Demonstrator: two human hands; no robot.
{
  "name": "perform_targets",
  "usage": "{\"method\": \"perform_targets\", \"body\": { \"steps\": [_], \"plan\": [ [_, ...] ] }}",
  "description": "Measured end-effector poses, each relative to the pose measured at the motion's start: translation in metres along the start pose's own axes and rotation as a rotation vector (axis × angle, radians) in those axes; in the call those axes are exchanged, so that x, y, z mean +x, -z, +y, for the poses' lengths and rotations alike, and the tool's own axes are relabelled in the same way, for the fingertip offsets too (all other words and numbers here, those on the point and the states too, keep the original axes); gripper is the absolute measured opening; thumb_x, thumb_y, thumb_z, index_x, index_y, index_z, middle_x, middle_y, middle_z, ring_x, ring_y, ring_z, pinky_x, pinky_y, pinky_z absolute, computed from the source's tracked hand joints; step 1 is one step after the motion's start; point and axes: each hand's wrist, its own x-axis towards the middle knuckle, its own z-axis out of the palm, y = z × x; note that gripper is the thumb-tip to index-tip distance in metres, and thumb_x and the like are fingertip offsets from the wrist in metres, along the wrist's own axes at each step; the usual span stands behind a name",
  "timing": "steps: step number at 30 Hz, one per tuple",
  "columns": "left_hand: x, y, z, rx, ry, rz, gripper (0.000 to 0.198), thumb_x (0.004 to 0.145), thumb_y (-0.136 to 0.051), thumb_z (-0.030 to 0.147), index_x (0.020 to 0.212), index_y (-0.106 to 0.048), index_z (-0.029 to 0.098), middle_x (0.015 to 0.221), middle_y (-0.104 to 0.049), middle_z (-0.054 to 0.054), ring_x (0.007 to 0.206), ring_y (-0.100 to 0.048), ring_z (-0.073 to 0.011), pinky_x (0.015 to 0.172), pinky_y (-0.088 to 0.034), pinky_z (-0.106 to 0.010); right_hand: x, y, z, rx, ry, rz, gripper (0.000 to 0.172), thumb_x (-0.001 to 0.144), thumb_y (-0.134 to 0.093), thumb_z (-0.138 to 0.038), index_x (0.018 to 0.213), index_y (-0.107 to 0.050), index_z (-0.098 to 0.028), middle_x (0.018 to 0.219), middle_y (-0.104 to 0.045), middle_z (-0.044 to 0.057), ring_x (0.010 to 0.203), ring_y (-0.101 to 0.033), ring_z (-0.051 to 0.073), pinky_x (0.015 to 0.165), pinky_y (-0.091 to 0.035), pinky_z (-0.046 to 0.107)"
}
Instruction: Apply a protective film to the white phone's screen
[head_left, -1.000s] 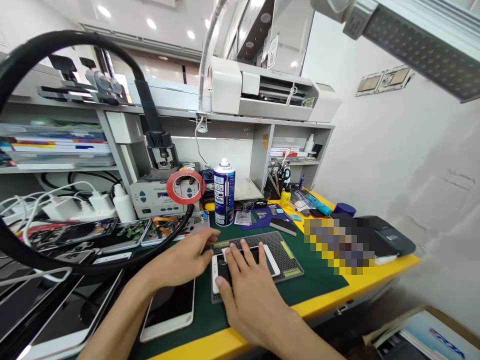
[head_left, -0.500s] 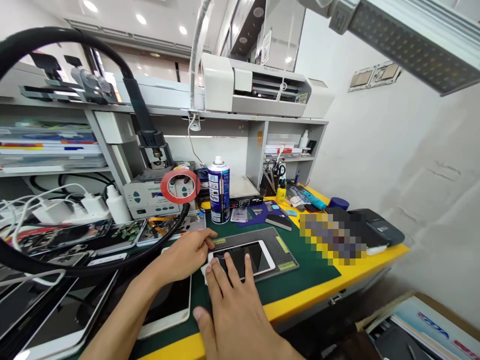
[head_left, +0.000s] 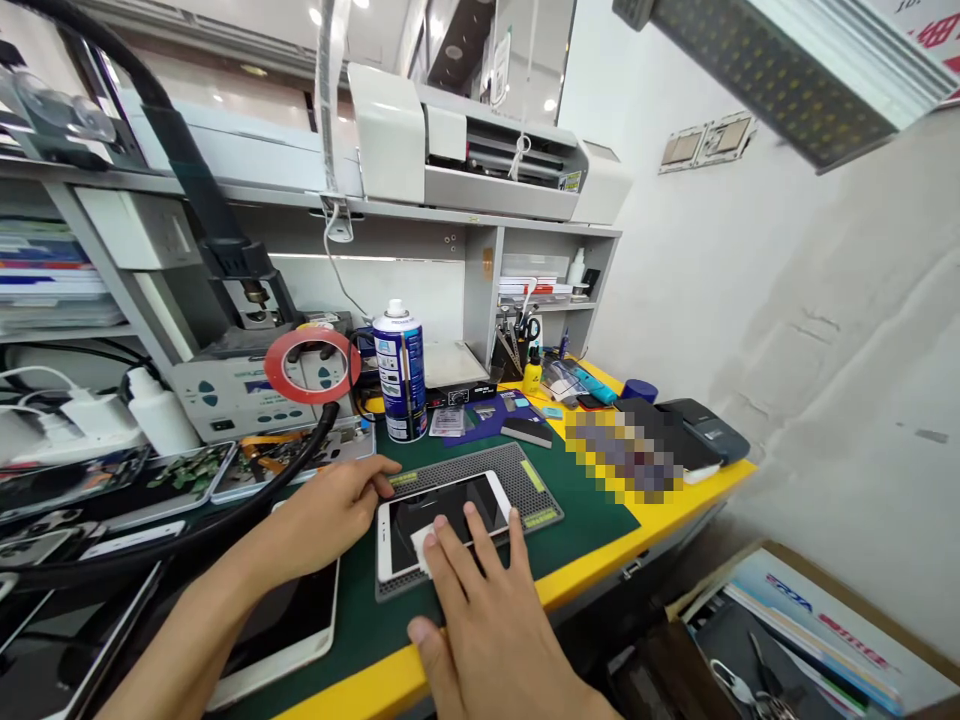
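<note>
A white-framed smartphone (head_left: 480, 500) with a black screen lies face up on a grey perforated pad (head_left: 525, 455). My right hand (head_left: 487, 610) reaches over the phone's near side with its fingers stretched out and spread. Under its index and middle fingertips a small white wipe (head_left: 422, 545) is pressed to the screen; part of it is hidden. My left hand (head_left: 349, 490) is at the phone's far left corner, its fingers bent down against the edge. Its thumb is hidden.
Left of the pad, a white-edged tablet (head_left: 322, 610) lies on the green mat (head_left: 592, 510). Behind stand a spray can (head_left: 400, 370), a roll of red tape (head_left: 281, 370) and a rework station (head_left: 217, 400). A black hose (head_left: 300, 465) arcs at left. A lamp (head_left: 780, 80) hangs above right.
My right hand has slid towards the near side of the phone, uncovering more screen and the white wipe. My left hand stays by the corner. The whole view has shifted right.
</note>
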Motion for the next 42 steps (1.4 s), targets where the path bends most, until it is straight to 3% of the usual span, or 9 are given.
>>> {"method": "perform_targets", "body": {
  "steps": [11, 17, 23, 29, 31, 37, 42],
  "plan": [
    [0.002, -0.006, -0.008, 0.012, 0.005, -0.002, 0.042, 0.09, -0.04, 0.032, 0.126, -0.061, 0.023, 0.112, -0.072, -0.005, 0.105, -0.066, -0.0254, 0.087, -0.05, -0.032, -0.031, 0.003, 0.051, -0.231, -0.199, 0.117, 0.055, 0.105, -0.025, -0.044, 0.157, -0.026, -0.025, 0.162, -0.019, -0.001, 0.149, -0.017, 0.037, 0.115, -0.017, 0.072],
    [-0.002, -0.003, 0.002, 0.019, 0.011, 0.007, 0.041, 0.091, -0.037, 0.031, 0.122, -0.063, 0.023, 0.108, -0.073, -0.005, 0.101, -0.067, -0.0254, 0.082, -0.05, -0.032, -0.017, 0.008, 0.056, -0.274, -0.177, 0.123, 0.055, 0.105, -0.024, -0.045, 0.156, -0.028, -0.024, 0.162, -0.023, -0.001, 0.151, -0.011, 0.035, 0.116, -0.016, 0.07],
    [-0.002, 0.0, 0.003, 0.0, -0.018, 0.058, 0.041, 0.092, -0.036, 0.025, 0.123, -0.062, 0.02, 0.106, -0.073, -0.006, 0.1, -0.067, -0.0245, 0.085, -0.05, -0.033, 0.008, 0.013, 0.06, -0.283, -0.17, 0.091, 0.06, 0.104, -0.02, -0.048, 0.154, -0.032, -0.017, 0.16, -0.027, 0.003, 0.15, -0.013, 0.037, 0.116, -0.013, 0.07],
    [-0.007, 0.021, 0.001, -0.151, -0.002, 0.507, 0.039, 0.097, -0.035, 0.028, 0.126, -0.059, 0.018, 0.11, -0.073, -0.006, 0.102, -0.067, -0.0221, 0.088, -0.05, -0.033, 0.031, 0.005, 0.038, -0.216, -0.115, 0.05, 0.068, 0.103, -0.015, -0.054, 0.154, -0.032, -0.012, 0.159, -0.028, 0.008, 0.149, -0.013, 0.039, 0.115, -0.003, 0.072],
    [-0.008, 0.023, 0.0, -0.183, 0.005, 0.598, 0.036, 0.097, -0.038, 0.028, 0.123, -0.06, 0.019, 0.105, -0.074, -0.005, 0.096, -0.068, -0.0211, 0.084, -0.051, -0.032, 0.038, 0.001, 0.025, -0.173, -0.077, 0.039, 0.069, 0.103, -0.014, -0.054, 0.154, -0.032, -0.012, 0.159, -0.027, 0.008, 0.15, -0.012, 0.038, 0.116, -0.001, 0.071],
    [-0.005, 0.015, -0.002, -0.178, -0.022, 0.615, 0.035, 0.096, -0.04, 0.024, 0.123, -0.062, 0.021, 0.101, -0.075, -0.003, 0.091, -0.069, -0.0186, 0.084, -0.05, -0.032, 0.048, -0.009, -0.01, -0.073, 0.027, 0.03, 0.069, 0.103, -0.013, -0.053, 0.154, -0.032, -0.012, 0.16, -0.025, 0.01, 0.15, -0.009, 0.039, 0.115, 0.005, 0.071],
    [-0.004, 0.012, 0.001, -0.155, -0.05, 0.568, 0.036, 0.096, -0.038, 0.024, 0.122, -0.062, 0.02, 0.101, -0.074, -0.004, 0.094, -0.069, -0.0197, 0.084, -0.05, -0.032, 0.034, -0.006, -0.023, -0.009, 0.066, -0.004, 0.066, 0.104, -0.014, -0.051, 0.156, -0.028, -0.014, 0.161, -0.02, 0.009, 0.15, -0.007, 0.039, 0.115, 0.004, 0.071]
  ]
}}
